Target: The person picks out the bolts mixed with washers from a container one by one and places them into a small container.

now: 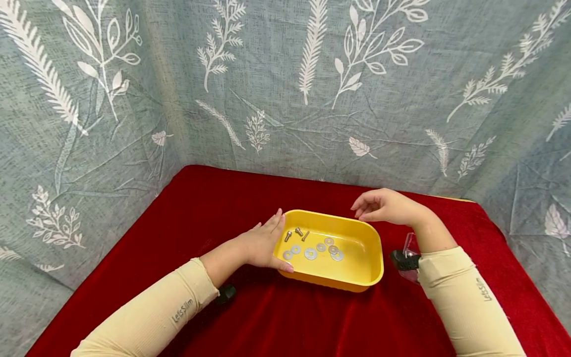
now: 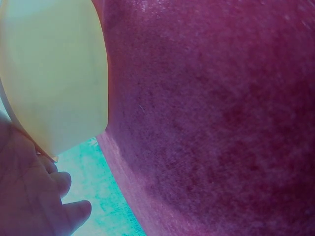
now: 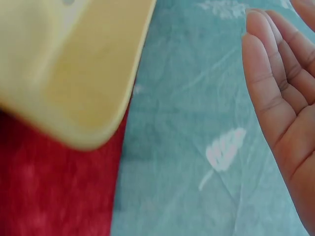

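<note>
A yellow plastic tray (image 1: 357, 270) sits on the red cloth in the head view. Three small metal screws (image 1: 288, 236) and several flat washers (image 1: 310, 254) lie in its left and middle part. My left hand (image 1: 263, 245) rests against the tray's left end, fingers extended by the far corner and thumb at the near rim. The left wrist view shows that hand's fingertips (image 2: 78, 211) beside the tray's outer wall (image 2: 59, 73). Beyond the far right rim hovers my right hand (image 1: 389, 206), its fingers loosely bent; the right wrist view shows a bare palm (image 3: 295, 128).
Red cloth (image 1: 214, 198) covers the table around the tray. Grey-green curtains (image 1: 276, 124) with white leaf prints hang behind and at both sides. A clear plastic object (image 1: 409, 243), partly hidden by the black wrist strap (image 1: 405, 260), shows near my right wrist.
</note>
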